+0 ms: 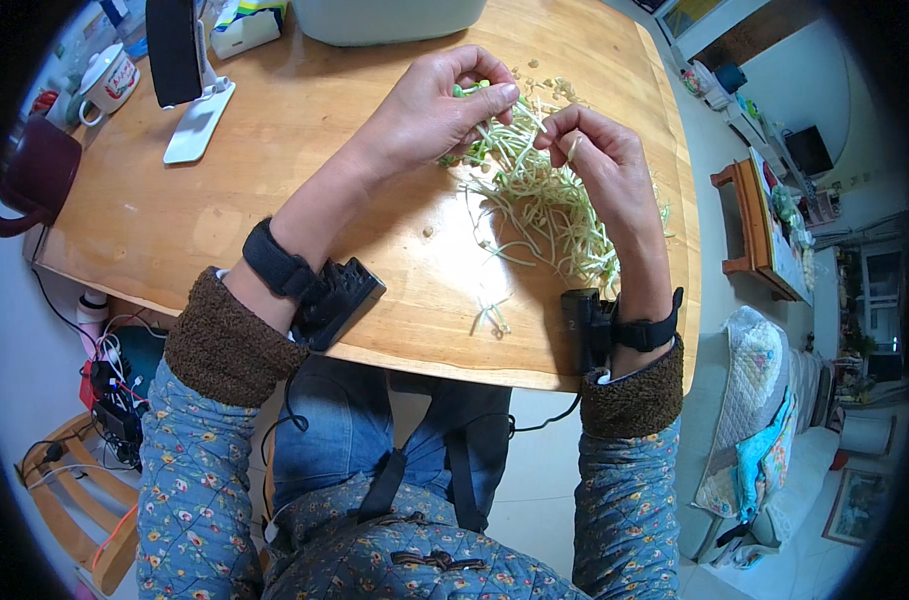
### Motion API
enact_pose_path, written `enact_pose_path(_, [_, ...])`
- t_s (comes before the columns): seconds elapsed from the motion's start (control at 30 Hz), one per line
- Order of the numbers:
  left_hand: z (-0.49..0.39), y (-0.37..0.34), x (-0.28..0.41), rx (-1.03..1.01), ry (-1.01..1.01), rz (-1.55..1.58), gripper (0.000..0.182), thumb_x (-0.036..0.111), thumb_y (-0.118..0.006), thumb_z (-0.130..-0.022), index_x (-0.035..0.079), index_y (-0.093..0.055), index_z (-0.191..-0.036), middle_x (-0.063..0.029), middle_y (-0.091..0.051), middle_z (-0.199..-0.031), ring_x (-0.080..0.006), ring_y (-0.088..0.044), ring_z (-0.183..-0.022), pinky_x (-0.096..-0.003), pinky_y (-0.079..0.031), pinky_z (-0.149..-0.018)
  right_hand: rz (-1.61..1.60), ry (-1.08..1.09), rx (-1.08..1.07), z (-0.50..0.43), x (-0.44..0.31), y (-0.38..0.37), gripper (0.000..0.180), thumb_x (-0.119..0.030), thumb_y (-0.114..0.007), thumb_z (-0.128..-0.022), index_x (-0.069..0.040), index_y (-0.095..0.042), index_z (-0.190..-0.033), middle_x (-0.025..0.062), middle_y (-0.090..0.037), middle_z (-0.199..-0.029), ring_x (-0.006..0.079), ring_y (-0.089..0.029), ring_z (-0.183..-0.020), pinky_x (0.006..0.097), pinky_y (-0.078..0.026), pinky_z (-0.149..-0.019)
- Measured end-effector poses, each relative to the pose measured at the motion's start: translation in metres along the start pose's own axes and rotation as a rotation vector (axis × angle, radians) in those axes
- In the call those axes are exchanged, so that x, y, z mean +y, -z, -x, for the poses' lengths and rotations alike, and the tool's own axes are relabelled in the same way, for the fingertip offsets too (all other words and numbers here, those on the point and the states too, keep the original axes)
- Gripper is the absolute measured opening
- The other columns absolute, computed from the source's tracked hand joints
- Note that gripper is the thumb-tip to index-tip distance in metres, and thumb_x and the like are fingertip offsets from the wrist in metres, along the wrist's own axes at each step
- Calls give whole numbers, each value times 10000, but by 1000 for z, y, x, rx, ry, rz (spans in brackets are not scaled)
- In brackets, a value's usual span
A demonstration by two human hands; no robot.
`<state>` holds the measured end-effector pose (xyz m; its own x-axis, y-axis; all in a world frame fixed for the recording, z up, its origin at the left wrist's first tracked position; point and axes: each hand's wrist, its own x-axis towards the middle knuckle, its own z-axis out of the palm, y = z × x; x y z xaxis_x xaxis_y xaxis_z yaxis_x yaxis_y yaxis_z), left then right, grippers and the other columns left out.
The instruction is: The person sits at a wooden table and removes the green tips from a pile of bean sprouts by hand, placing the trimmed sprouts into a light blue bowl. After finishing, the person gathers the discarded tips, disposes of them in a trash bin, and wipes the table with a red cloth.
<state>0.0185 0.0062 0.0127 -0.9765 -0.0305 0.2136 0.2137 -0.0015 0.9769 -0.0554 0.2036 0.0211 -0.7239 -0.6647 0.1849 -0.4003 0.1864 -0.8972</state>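
Note:
A loose heap of pale bean sprouts point(556, 202) with green tips lies on the wooden table point(334, 225). Over its far left side, my left hand point(454, 105) is closed around several sprouts, their green ends showing between the fingers. One pale stem reaches from that hand toward my right hand point(601, 150). The thumb and fingers of my right hand are pinched together at this stem's end, and a small pale piece shows by its thumb. Part of the heap is hidden under the right hand and wrist.
Small husks point(559, 86) lie beyond the heap, and a few scraps point(492, 319) near the front edge. A light-coloured tub point(391, 19) stands at the back. Leftward are a phone stand point(199, 124), an enamel mug point(111, 79) and a dark mug point(38, 169). Black devices point(342, 304) are strapped to both wrists.

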Motion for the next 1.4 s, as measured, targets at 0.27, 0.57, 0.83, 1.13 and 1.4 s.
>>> enact_pose_path(0.27, [-1,22,11,145,52,618,105,147,-514,-949,58,-557,-985,-99,-601,-923,-19,-427,-528,-148,-365,-454,396,240,405,-1,0,-4,223,-16,-578,-887,-59,-693,-1073,66,-648,-949,119,-573,-757,271,-503,-719])
enact_pose_path(0.57, [-2,35,10,91,69,699,108,149,-578,-892,56,-523,-880,-93,-585,-793,-45,-407,-525,-155,-286,-396,635,209,338,0,8,-1,441,116,-462,-833,-63,-662,-1183,146,-572,-1298,308,-555,-1209,396,-484,-985])
enact_pose_path(0.83, [-3,30,6,184,148,417,248,317,-632,-958,91,-573,-873,35,-528,-691,11,-376,-478,-117,-271,-385,665,228,-55,5,-3,-31,165,-158,-708,-853,-80,-734,-996,73,-706,-965,250,-597,-899,379,-475,-836])
enact_pose_path(1.13, [6,30,11,-141,291,-257,350,428,-631,-941,145,-706,-1133,80,-588,-711,21,-392,-521,-159,-255,-422,-14,48,122,-3,6,-4,199,-178,-675,-928,1,-692,-1013,2,-660,-844,58,-572,-773,205,-465,-691])
enact_pose_path(1.4, [5,30,14,-224,289,-230,265,391,-629,-948,140,-710,-977,92,-568,-711,8,-381,-540,-166,-258,-451,367,179,189,-1,-4,-1,197,-163,-664,-919,-73,-709,-1088,49,-687,-958,133,-602,-837,278,-503,-766])
